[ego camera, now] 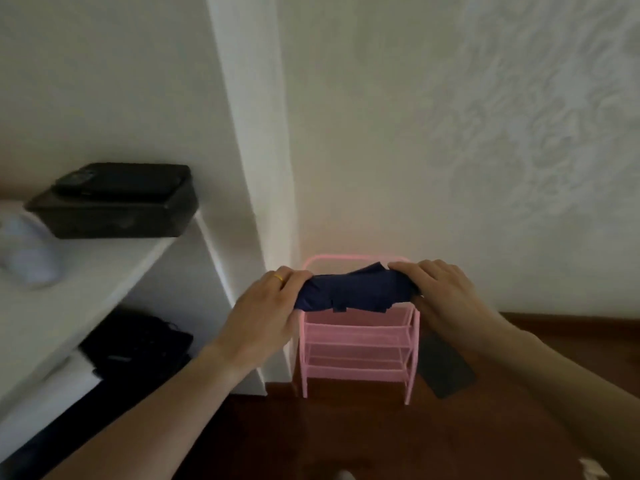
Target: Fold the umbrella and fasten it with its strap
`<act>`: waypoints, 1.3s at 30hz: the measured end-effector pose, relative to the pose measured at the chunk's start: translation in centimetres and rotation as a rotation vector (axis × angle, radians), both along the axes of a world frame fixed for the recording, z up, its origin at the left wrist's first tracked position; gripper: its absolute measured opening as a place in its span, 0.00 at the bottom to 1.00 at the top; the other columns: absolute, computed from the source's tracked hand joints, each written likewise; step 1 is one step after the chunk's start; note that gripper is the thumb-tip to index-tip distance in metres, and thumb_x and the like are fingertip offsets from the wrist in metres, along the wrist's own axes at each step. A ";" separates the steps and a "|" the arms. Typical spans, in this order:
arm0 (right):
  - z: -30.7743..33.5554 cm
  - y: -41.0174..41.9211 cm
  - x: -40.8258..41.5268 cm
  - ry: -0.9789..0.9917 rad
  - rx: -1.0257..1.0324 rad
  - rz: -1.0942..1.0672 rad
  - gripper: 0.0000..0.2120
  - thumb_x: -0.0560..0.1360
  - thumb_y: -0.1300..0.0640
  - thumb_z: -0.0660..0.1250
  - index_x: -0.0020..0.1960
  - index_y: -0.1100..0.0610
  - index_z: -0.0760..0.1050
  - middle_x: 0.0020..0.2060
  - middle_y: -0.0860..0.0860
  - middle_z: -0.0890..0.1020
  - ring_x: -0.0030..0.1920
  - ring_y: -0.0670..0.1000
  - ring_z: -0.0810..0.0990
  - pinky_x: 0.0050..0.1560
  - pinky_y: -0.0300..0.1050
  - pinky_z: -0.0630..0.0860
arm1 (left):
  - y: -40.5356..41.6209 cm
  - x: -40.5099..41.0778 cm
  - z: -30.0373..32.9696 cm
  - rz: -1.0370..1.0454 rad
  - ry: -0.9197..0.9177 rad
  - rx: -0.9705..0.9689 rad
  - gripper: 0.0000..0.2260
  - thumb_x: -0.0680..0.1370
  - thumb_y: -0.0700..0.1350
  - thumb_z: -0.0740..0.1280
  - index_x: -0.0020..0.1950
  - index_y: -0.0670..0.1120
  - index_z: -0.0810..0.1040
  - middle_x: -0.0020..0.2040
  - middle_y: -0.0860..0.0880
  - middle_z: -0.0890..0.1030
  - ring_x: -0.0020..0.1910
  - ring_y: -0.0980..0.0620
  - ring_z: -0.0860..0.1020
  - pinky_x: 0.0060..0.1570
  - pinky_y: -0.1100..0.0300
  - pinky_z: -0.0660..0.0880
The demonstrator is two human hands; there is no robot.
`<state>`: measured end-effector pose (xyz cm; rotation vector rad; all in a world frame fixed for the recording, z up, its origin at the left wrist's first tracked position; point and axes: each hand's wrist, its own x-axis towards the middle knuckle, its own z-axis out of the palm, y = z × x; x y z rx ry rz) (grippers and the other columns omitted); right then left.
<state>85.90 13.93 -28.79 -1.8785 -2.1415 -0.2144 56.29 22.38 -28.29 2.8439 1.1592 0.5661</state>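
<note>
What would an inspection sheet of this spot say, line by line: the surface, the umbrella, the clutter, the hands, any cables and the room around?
Surface: white shelf at left; dark wooden floor below.
Job's things: navy umbrella, collapsed and bunched, held level in the air; strap not clearly made out.
Clutter: black printer on the shelf; black bag beneath it; pink rack against the wall; dark flat object beside the rack.
Hands: left hand grips the umbrella's left end; right hand grips its right end.
Cables: nothing seen.
Surroundings: pale walls meeting at a corner.
</note>
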 end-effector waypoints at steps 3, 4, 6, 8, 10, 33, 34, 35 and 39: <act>-6.8 4.6 3.7 0.052 -0.155 -0.066 0.24 0.80 0.56 0.65 0.74 0.49 0.65 0.60 0.50 0.80 0.56 0.52 0.78 0.57 0.47 0.75 | 6.3 5.0 -6.6 -0.030 0.154 -0.107 0.23 0.77 0.38 0.69 0.72 0.48 0.70 0.62 0.46 0.78 0.58 0.47 0.79 0.52 0.54 0.81; -9.2 6.2 4.6 0.077 -0.209 -0.082 0.23 0.80 0.56 0.64 0.74 0.48 0.65 0.60 0.50 0.80 0.56 0.52 0.79 0.56 0.47 0.77 | 8.3 6.5 -8.9 -0.033 0.215 -0.137 0.23 0.77 0.37 0.68 0.71 0.47 0.70 0.61 0.46 0.78 0.57 0.47 0.79 0.52 0.53 0.81; -13.9 9.4 6.2 0.106 -0.305 -0.100 0.22 0.80 0.57 0.63 0.73 0.48 0.65 0.59 0.50 0.80 0.55 0.53 0.79 0.53 0.51 0.80 | 11.9 9.0 -13.4 -0.028 0.311 -0.184 0.22 0.76 0.37 0.68 0.70 0.47 0.71 0.60 0.46 0.78 0.56 0.46 0.79 0.51 0.52 0.81; -18.1 12.4 7.6 0.159 -0.391 -0.126 0.21 0.80 0.58 0.63 0.72 0.49 0.66 0.58 0.52 0.80 0.54 0.55 0.80 0.52 0.55 0.81 | 14.9 11.0 -17.8 -0.015 0.380 -0.235 0.21 0.76 0.36 0.67 0.68 0.46 0.70 0.59 0.46 0.78 0.56 0.45 0.79 0.50 0.50 0.81; -21.8 15.0 8.8 0.218 -0.490 -0.144 0.19 0.79 0.59 0.63 0.70 0.50 0.68 0.58 0.54 0.81 0.54 0.57 0.80 0.53 0.57 0.80 | 17.2 12.6 -21.8 -0.012 0.430 -0.284 0.19 0.77 0.36 0.65 0.68 0.44 0.70 0.61 0.44 0.77 0.58 0.43 0.78 0.51 0.50 0.79; -37.1 14.4 7.2 0.013 -0.259 -0.216 0.10 0.72 0.58 0.73 0.50 0.53 0.75 0.44 0.50 0.81 0.43 0.53 0.78 0.52 0.51 0.77 | 18.1 12.3 -36.3 -0.187 0.310 -0.272 0.26 0.72 0.31 0.70 0.67 0.49 0.73 0.60 0.47 0.78 0.56 0.46 0.77 0.49 0.55 0.76; -37.0 14.4 6.7 0.024 -0.292 -0.265 0.11 0.70 0.61 0.73 0.49 0.54 0.75 0.43 0.51 0.80 0.43 0.54 0.78 0.51 0.51 0.76 | 17.8 12.7 -36.1 -0.151 0.339 -0.266 0.27 0.71 0.30 0.70 0.67 0.48 0.73 0.60 0.46 0.77 0.57 0.44 0.77 0.49 0.54 0.75; -36.9 14.6 6.5 0.018 -0.304 -0.281 0.12 0.69 0.62 0.73 0.50 0.54 0.74 0.43 0.52 0.80 0.44 0.55 0.78 0.52 0.52 0.76 | 17.7 13.2 -35.8 -0.128 0.364 -0.252 0.28 0.72 0.30 0.68 0.69 0.48 0.71 0.62 0.45 0.77 0.58 0.43 0.76 0.51 0.52 0.75; -33.9 15.0 6.1 -0.031 -0.490 -0.277 0.16 0.74 0.60 0.68 0.60 0.55 0.72 0.56 0.55 0.80 0.57 0.58 0.78 0.64 0.55 0.72 | 16.5 14.8 -31.9 -0.019 0.581 -0.240 0.28 0.77 0.35 0.66 0.76 0.48 0.64 0.66 0.43 0.74 0.64 0.41 0.75 0.61 0.48 0.73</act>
